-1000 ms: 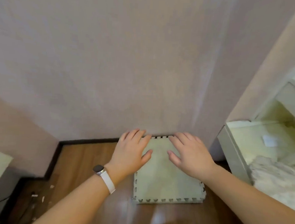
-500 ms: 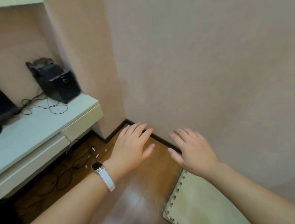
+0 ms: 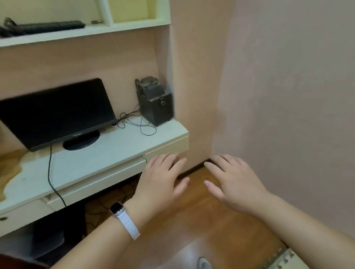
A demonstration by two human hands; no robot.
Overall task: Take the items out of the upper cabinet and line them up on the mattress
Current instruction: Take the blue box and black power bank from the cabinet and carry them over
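Left hand (image 3: 160,178) and right hand (image 3: 233,183) empty, flat, apart above floor (image 3: 209,223); on far-left upper shelf (image 3: 79,35) lies long dark bar (image 3: 53,26), probably light and stiff, grip both ends; cables (image 3: 4,29) limp, bunch them.

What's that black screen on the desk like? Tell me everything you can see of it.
The monitor is a flat, wide panel with a thin black frame that looks like plastic. Its screen is dark. Small pale lettering on the lower edge is too small to read. It leans back slightly on an oval black foot that stands on the pale desk, left of the speaker. A black cable runs down from its lower edge, across the desk.
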